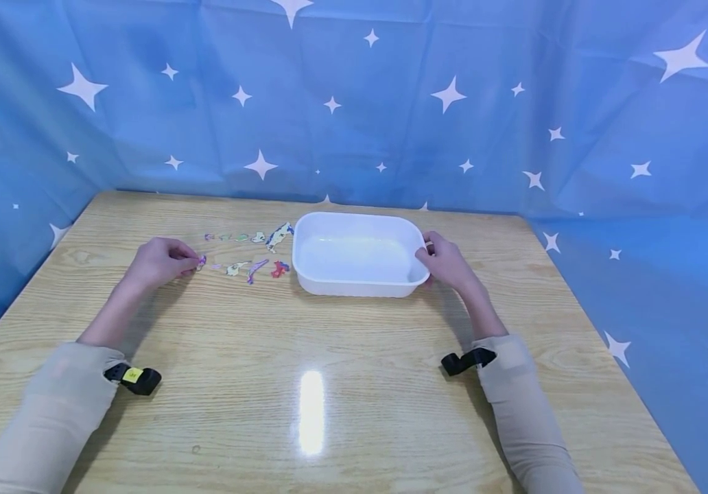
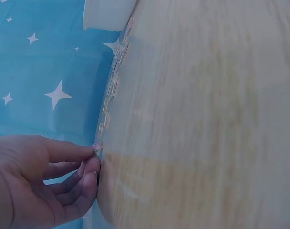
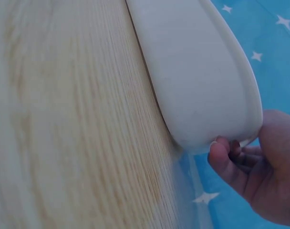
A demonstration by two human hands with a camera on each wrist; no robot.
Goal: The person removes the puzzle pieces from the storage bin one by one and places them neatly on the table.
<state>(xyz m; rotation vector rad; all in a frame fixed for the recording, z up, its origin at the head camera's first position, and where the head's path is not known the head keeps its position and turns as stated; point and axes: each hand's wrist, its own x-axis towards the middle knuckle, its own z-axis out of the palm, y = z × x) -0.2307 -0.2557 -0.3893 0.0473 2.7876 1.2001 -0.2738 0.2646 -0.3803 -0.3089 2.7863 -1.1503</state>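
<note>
My left hand (image 1: 164, 261) is at the left end of two rows of small, flat, colourful pieces. Its thumb and fingertips pinch a small purple-and-pink piece (image 1: 202, 260), which shows as a pinkish bit (image 2: 97, 146) at the fingertips in the left wrist view. On the other side, my right hand (image 1: 443, 261) grips the right end of a white plastic basin (image 1: 363, 289), thumb over the rim and fingers curled beneath it. The right wrist view shows the basin's outer wall (image 3: 197, 81) with the fingers (image 3: 226, 164) under its edge. Inside, the basin shows only bare white.
Between left hand and basin lie a cream-and-blue piece (image 1: 279, 237), a purple strip (image 1: 257, 270), a red-and-blue piece (image 1: 279, 269) and several smaller ones. The wooden table (image 1: 237, 405) ends at a blue star-patterned cloth (image 1: 354, 103) behind.
</note>
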